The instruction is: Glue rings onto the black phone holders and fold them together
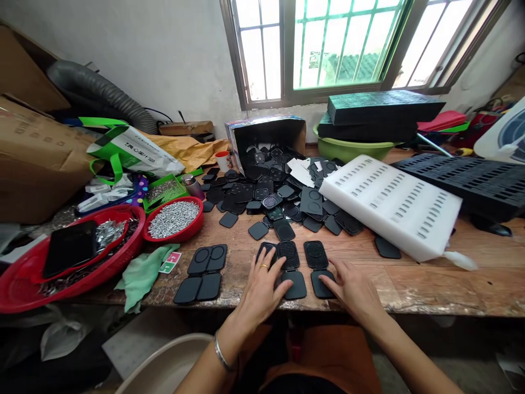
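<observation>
My left hand (262,282) lies over black hinged plates near the front edge of the wooden table, fingers spread, its fingertips on a textured plate (288,255) and its neighbour. Beneath that textured plate is a smooth square one (296,284). To the right, my right hand (355,284) has thumb and fingers apart and touches the right side of another pair, a textured upper plate (315,255) and a smooth lower one (322,285). Further left, two more pairs sit side by side, with ringed plates (207,259) above smooth ones (197,289).
Behind the hands spreads a heap of black plates (262,191) spilling from a box (266,125). A white foam block (389,202) stands right; a red basket of metal pins (174,220), a large red basket (135,249) and a green cloth (141,276) are left.
</observation>
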Demonstrator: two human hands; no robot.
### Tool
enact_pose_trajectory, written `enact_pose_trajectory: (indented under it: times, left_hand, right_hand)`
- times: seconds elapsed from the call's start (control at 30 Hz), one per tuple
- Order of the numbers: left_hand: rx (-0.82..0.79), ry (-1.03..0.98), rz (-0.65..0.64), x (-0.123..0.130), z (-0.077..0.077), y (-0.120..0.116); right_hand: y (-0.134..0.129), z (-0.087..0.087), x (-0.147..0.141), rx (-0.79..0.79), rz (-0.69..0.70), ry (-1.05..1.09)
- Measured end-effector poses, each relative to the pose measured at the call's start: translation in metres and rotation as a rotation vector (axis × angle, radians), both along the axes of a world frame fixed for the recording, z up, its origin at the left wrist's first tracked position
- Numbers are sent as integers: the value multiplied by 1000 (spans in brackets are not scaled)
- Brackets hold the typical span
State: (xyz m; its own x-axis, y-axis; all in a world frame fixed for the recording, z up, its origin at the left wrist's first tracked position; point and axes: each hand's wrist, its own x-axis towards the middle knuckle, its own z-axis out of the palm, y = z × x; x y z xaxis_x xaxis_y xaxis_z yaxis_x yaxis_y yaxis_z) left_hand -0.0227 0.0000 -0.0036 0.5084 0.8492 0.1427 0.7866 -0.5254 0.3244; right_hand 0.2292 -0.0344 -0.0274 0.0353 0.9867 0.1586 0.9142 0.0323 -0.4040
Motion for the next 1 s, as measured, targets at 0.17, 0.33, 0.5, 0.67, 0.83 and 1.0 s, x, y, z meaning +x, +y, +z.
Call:
enact_pose_trajectory:
  times: [0.17,0.33,0.5,0.67,0.83,1.0]
  left_hand:
    - [19,90,72,-4,-15,7]
    - [30,128,163,2,-18,5]
    - [15,87,101,13,-4,-4]
    - [-51,45,-12,20,-6,-6]
    - [-72,63,10,25,-1,-6]
    - [-70,16,-196,41,7,-6]
  right_hand:
    - [9,-12,-17,196,292,-10]
    - [25,-3,-7,219,243,-15]
    - [70,0,63,308,-105,-358]
    - [95,-13,86,268,-13,-595]
    - [66,14,78,345,-25,-366]
    - [47,23,93,288,139,191]
